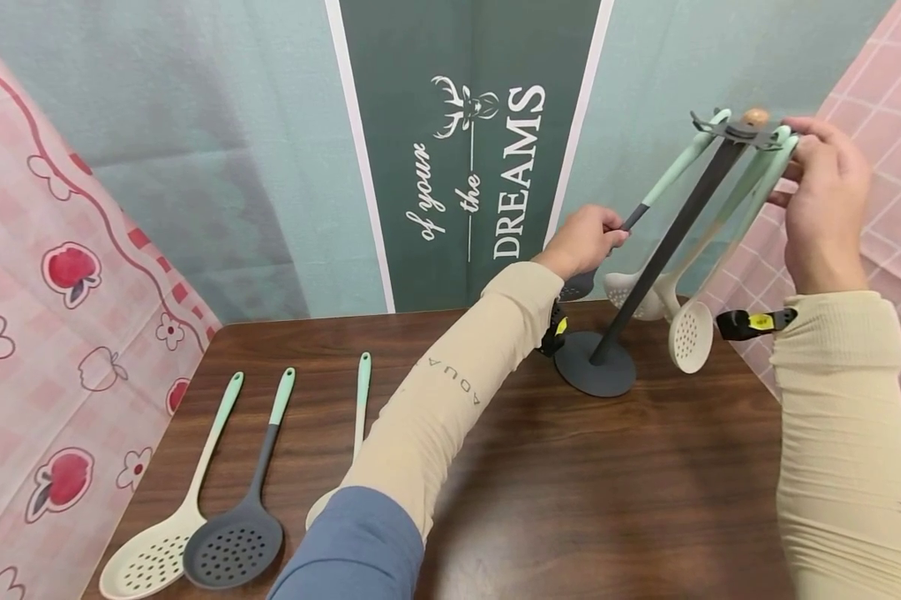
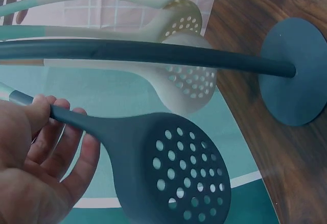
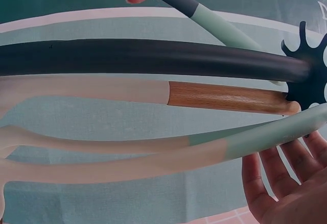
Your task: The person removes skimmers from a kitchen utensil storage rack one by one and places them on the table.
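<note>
A dark rack with a round base (image 1: 595, 364) leans to the right, its hooked top (image 1: 750, 133) holding several utensils. My left hand (image 1: 583, 240) pinches the grey shaft of a dark slotted utensil (image 2: 168, 168) whose mint handle (image 1: 678, 171) reaches the hooks. Beside the top, my right hand (image 1: 828, 187) touches the mint handle (image 3: 278, 132) of a cream utensil, fingers behind it. A small cream slotted spoon (image 1: 692, 337) hangs at the right. In the right wrist view, a wooden-handled utensil (image 3: 230, 96) hangs beside the pole (image 3: 143, 58).
On the wooden table (image 1: 608, 483) at the left lie a cream slotted turner (image 1: 150, 558), a grey slotted one (image 1: 234, 546) and a mint-handled utensil (image 1: 363, 392) partly hidden by my left arm. Curtains stand behind and at both sides.
</note>
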{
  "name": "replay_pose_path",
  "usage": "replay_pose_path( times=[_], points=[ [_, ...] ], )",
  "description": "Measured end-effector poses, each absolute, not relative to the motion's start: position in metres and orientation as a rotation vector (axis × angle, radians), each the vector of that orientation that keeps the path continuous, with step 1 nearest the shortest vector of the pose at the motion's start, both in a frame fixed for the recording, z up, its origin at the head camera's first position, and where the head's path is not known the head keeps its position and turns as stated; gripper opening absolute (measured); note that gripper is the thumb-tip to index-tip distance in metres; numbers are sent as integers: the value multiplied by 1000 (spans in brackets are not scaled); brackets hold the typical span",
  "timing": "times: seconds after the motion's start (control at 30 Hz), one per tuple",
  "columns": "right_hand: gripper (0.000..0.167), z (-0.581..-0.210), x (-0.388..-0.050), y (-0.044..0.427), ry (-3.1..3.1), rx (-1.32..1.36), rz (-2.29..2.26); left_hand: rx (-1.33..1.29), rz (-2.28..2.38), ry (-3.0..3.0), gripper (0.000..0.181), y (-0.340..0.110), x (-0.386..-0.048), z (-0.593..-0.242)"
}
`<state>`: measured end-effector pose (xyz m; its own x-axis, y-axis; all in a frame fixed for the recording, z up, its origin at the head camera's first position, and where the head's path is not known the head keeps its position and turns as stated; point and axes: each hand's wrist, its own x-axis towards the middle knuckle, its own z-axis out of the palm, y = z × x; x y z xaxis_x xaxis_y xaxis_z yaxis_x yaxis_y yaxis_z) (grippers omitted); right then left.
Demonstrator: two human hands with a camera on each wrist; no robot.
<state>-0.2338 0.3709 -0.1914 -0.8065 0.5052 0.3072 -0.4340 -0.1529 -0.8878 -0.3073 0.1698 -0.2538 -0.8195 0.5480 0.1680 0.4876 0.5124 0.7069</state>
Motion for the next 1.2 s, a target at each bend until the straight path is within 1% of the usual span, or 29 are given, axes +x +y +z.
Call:
replay_pose_path(
  times=[0.37, 0.83, 1.2],
  points=[
    [27, -189, -235, 370, -1500, -83, 2014, 733, 1074, 2801, 20, 168, -307, -243],
    [26, -191, -238, 373, -1499, -68, 2030, 695, 1030, 2856, 21, 174, -307, -236],
    [27, -190, -237, 372, -1501, -65, 2028, 712, 1050, 2851, 21, 148, -310, -230]
  ],
)
